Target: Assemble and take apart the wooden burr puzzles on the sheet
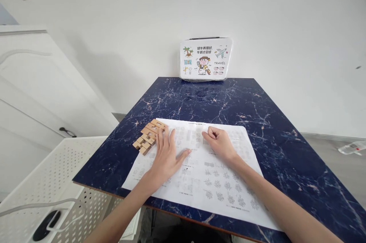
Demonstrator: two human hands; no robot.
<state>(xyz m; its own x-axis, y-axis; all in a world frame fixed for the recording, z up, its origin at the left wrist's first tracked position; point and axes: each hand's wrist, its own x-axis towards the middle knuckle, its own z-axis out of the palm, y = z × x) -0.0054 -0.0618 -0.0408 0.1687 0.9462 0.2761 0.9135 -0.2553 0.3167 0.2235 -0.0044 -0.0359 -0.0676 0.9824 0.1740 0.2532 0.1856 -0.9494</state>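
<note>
A printed instruction sheet (197,193) lies flat on the dark blue marbled table (197,102), with small grey diagrams across it. At its upper left corner sits a group of notched wooden puzzle pieces (147,136), laid side by side. My left hand (166,155) rests on the paper with fingers stretched out, its fingertips against the right side of the wooden pieces. On the right half of the sheet, my right hand (219,142) is curled closed. Whatever its fingers may hold is hidden.
A white case with cartoon prints (206,60) stands against the wall at the table's far edge. To the left are a white cabinet (42,94) and a perforated white shelf (31,182) with a cable and a black object. A clear plastic item (351,147) lies low at the right.
</note>
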